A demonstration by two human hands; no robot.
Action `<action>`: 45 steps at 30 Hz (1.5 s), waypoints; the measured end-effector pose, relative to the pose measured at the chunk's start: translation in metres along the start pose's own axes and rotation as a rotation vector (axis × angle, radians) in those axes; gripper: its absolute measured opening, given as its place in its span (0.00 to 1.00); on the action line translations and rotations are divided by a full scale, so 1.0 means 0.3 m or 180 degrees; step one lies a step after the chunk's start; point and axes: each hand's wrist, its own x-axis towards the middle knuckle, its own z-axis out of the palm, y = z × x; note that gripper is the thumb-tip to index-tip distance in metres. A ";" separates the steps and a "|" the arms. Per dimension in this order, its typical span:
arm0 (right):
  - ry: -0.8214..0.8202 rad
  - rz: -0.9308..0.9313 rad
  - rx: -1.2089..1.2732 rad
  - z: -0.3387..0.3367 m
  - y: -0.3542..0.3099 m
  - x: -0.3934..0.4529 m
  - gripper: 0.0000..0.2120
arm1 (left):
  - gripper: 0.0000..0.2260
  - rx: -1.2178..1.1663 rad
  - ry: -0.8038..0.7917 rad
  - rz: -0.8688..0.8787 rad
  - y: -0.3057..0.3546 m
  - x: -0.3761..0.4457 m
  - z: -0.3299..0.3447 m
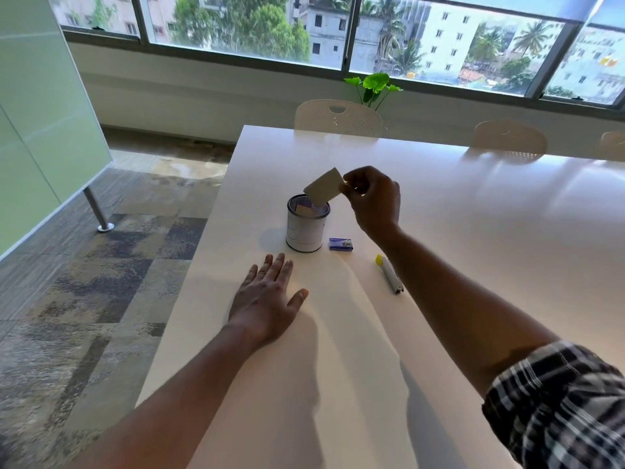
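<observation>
A small mesh pen cup (307, 228) stands on the white table (473, 231), with something tan showing inside it. My right hand (372, 198) pinches a pale card (323, 188) by its right edge, holding it tilted just above the cup's rim. My left hand (267, 294) lies flat on the table in front of the cup, fingers straight and spread, holding nothing.
A small blue box (341, 244) lies just right of the cup. A white marker with a yellow cap (389, 274) lies further right, under my right forearm. Chairs (338, 116) line the table's far side. The table's left edge drops to carpet.
</observation>
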 end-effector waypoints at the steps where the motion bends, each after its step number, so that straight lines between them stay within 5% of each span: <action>1: -0.0130 -0.0026 -0.0156 0.017 -0.002 0.009 0.05 | 0.34 -0.0009 0.0015 -0.0004 0.001 -0.002 0.001; 9: -0.1004 -0.0448 -0.0913 0.106 -0.022 0.030 0.10 | 0.34 -0.0036 0.0064 -0.0021 -0.001 -0.004 -0.002; 28: -0.1479 -0.1270 -0.1436 0.138 -0.016 0.053 0.09 | 0.34 -0.0147 0.0253 -0.0006 -0.008 -0.003 0.005; 45: -0.1400 -0.0757 -0.1494 0.162 -0.030 0.042 0.11 | 0.35 -0.0306 0.0318 0.0027 -0.020 -0.003 0.007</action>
